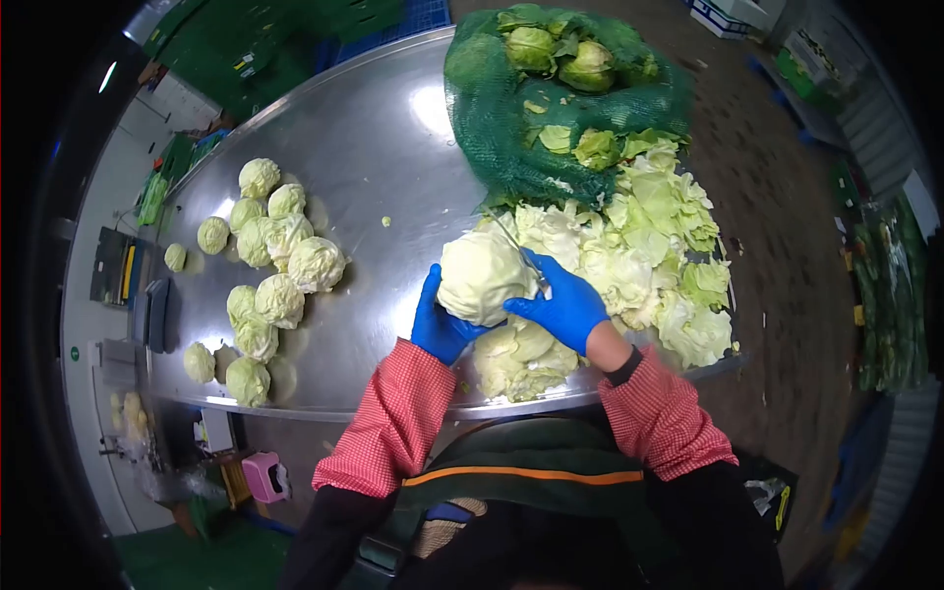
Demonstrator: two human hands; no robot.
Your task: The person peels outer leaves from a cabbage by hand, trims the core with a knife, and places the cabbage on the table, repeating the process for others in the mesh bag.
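Observation:
A pale, trimmed cabbage head [482, 278] is held above the steel table [393, 177]. My left hand [441, 323], in a blue glove, cups it from the left and below, fingers wrapped round its side. On its right side is my right hand [563, 298], also gloved in blue, its fingers closed around a thin knife [503, 228] whose blade runs up along the cabbage; the handle is mostly hidden. Loose outer leaves [526, 362] lie just below the hands, and a large heap of leaves [644, 246] spreads to the right.
Several trimmed cabbages [280, 300] stand on the table's left part. A green mesh sack [482, 118] with untrimmed cabbages [588, 67] lies at the top right. Green crates [226, 59] are beyond the far edge, and a pink stool [264, 477] is on the floor at lower left.

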